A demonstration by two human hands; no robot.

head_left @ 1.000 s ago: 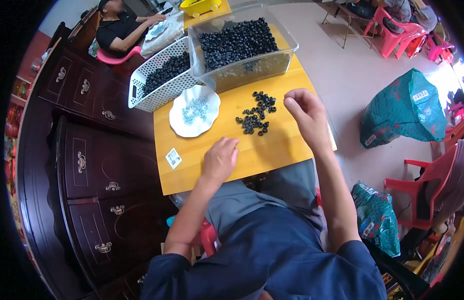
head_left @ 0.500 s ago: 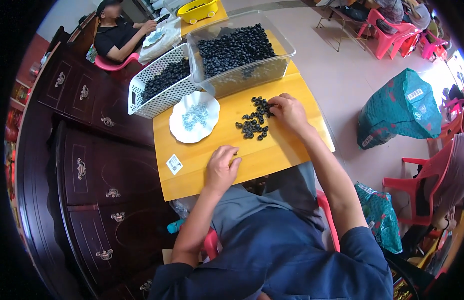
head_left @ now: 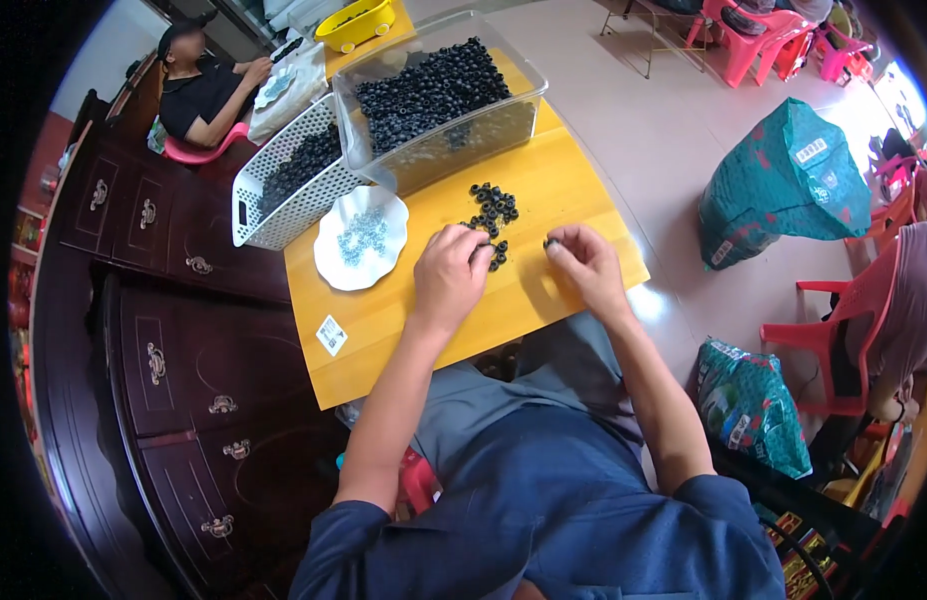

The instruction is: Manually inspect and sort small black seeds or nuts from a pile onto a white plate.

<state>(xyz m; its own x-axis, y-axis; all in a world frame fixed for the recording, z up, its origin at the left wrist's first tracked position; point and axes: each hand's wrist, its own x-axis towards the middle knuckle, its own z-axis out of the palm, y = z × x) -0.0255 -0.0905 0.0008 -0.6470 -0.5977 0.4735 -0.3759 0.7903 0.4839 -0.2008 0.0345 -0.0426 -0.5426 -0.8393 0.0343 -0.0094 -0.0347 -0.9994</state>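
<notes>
My right hand point(head_left: 590, 270) is raised over the right part of the yellow table point(head_left: 413, 320), thumb and forefinger pinching a small black ring-shaped piece point(head_left: 550, 242). My left hand point(head_left: 450, 277) is closed, its fingertips at the lower edge of a loose pile of black ring-shaped pieces point(head_left: 496, 203). Whether a piece sits in the left fingers is hidden. Left of the pile is a white wavy-rimmed plate point(head_left: 333, 262) with small clear bluish pieces point(head_left: 363, 237) in its middle.
A clear plastic bin point(head_left: 423, 165) and a white perforated basket point(head_left: 263, 228), both holding black pieces, stand at the table's far side. A dark wooden cabinet point(head_left: 213, 330) is close on the left. Teal bags point(head_left: 773, 200) and a red chair point(head_left: 853, 330) are on the right. Another person point(head_left: 208, 95) sits far left.
My right hand has drawn away from the pile toward the right with a black piece in its pinch. My left hand has moved up from the near table edge to the pile. The view has shifted slightly.
</notes>
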